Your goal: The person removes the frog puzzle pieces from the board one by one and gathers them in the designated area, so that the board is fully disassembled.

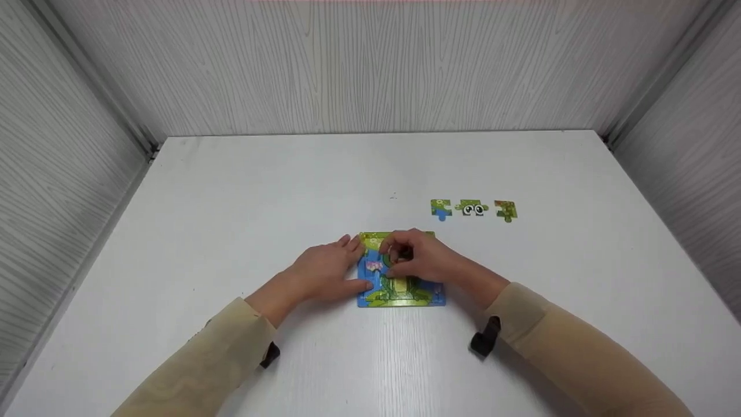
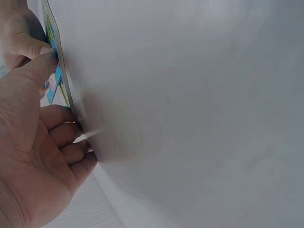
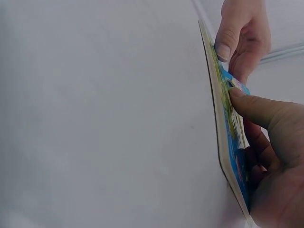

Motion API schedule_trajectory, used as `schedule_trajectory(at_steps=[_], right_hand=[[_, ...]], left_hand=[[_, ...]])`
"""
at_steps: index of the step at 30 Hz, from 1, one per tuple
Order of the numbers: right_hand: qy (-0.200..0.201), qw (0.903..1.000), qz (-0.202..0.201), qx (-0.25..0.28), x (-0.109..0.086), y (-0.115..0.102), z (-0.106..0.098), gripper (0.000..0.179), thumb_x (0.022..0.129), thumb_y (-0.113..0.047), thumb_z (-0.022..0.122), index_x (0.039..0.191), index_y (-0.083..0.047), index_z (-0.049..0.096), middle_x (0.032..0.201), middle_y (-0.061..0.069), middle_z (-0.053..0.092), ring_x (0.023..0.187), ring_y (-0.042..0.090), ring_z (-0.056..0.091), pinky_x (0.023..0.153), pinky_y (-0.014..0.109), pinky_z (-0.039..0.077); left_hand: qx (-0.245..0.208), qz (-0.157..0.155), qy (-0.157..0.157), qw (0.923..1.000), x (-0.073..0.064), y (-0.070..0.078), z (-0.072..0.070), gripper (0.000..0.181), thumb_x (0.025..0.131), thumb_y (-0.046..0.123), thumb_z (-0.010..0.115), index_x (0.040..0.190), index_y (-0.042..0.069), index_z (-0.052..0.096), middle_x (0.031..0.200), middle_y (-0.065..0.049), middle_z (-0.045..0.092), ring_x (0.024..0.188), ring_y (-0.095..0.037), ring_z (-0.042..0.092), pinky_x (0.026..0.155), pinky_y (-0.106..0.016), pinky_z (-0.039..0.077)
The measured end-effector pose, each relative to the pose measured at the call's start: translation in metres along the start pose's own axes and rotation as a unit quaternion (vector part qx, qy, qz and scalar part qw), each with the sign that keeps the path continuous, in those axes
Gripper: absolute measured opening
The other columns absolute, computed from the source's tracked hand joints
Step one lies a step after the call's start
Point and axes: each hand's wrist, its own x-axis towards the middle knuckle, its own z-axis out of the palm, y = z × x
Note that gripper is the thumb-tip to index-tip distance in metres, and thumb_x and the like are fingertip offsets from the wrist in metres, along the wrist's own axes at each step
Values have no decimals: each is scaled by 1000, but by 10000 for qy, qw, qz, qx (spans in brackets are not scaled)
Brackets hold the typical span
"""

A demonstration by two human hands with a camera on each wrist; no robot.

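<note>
A frog jigsaw board lies flat on the white table, its printed frame green and blue. Above its left part, my right hand pinches a blue puzzle piece with a pink flower between thumb and curled fingers. The piece stands tilted up from the board in the right wrist view. My left hand rests at the board's left edge, thumb on the frame and the other fingers extended along the side. Much of the frog picture is hidden under my right hand.
Beyond the board to the right, three loose puzzle pieces lie in a row: a green and blue one, one with two big eyes and a green-brown one. Pale wood-grain panels wall the table's back and sides.
</note>
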Motion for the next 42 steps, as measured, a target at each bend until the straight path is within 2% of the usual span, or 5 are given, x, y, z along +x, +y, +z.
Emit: schedule_trajectory(at_steps=[8,15,19,30,42], right_hand=[[-71,9994,-327,-117,4,-2,-1,27,92,-7,84,116,-7,72,85,-2,64,77,15,57,71,27,48],[43,9947,-213,-1005,4,-9,-4,26,90,-13,87,115,-13,80,84,-7,68,78,12,60,71,28,51],[13,9923,-173,-1229,2,-13,-5,29,91,-14,87,120,-13,81,88,-9,69,85,15,61,77,32,53],[51,9966,235,-791,-3,-13,-2,29,96,-18,82,124,-14,78,90,-5,68,82,15,60,75,30,52],[252,9963,156,-805,-7,-15,-4,30,97,-19,81,125,-11,78,98,-7,73,87,13,65,79,29,56]], left_hand=[[-18,-73,1,10000,2,1,-4,89,101,64,59,164,6,38,172,-13,31,159,-32,28,121,-51,37],[-62,-154,-136,9998,1,6,-8,92,100,66,59,166,6,34,172,-13,29,159,-32,27,122,-52,36],[3,-150,-141,9998,0,7,-8,93,100,67,59,166,5,34,172,-13,30,159,-31,28,121,-52,38],[-93,-214,-71,9997,-1,8,-5,92,100,66,60,165,6,36,172,-12,30,159,-31,27,122,-51,37],[-126,-114,106,9998,-3,5,-4,91,100,65,61,164,6,38,171,-13,33,159,-30,29,122,-49,37]])
